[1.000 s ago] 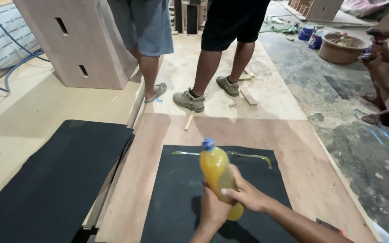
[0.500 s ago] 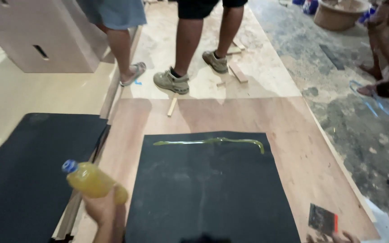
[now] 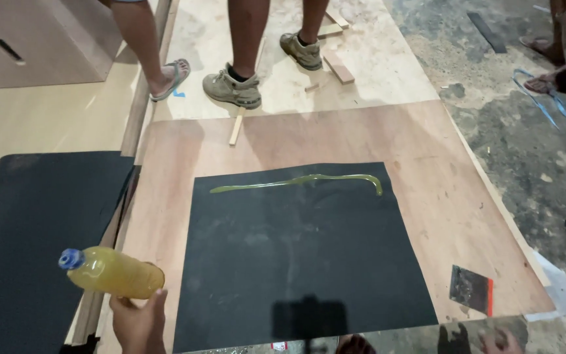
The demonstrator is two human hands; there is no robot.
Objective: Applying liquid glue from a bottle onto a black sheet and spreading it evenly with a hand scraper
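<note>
Bottle (image 3: 114,273): one, yellow liquid, blue cap, at 7 o'clock, left hand (image 3: 137,321) fingers wrapped on base.
Right hand (image 3: 500,341): 5 o'clock, fingers' state unclear.
Black sheets: two.
Scraper (image 3: 471,289): one.

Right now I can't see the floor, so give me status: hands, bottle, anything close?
Left hand grips yellow plastic bottle, tilted. Right hand barely visible near scraper. Glue line on black sheet.
</note>
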